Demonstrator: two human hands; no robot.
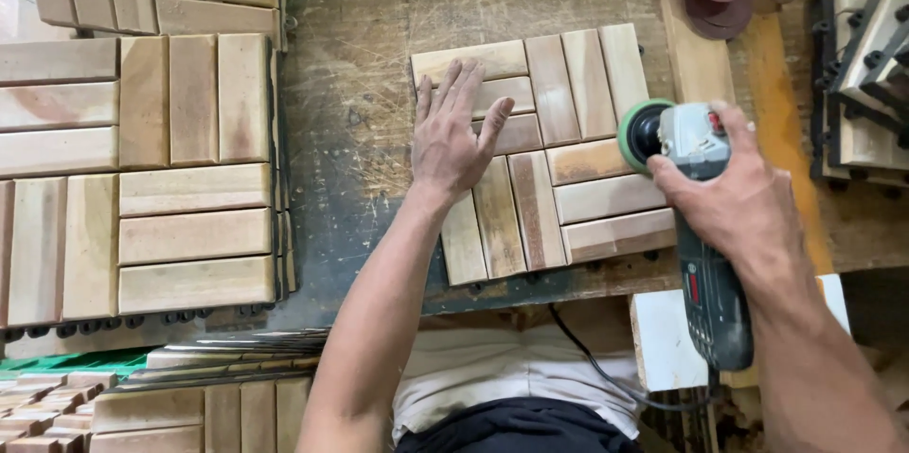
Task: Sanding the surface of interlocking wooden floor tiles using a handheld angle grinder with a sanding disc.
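Both bare forearms extended forward, seen from above.
Left hand [456,136] lies flat, palm down, fingers spread and pointing away from the body; right hand [743,202] is curled closed in a grip, knuckles up, wrist straight.

Bare workbench [350,84] lies open between tile stack [142,169] and tile [559,159].

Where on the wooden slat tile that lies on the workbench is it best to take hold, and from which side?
Probably the near-left corner of the wooden tile. It overhangs the workbench edge, so fingers fit underneath. The left hand presses flat on top, and the right hand holds the sander at the right edge.
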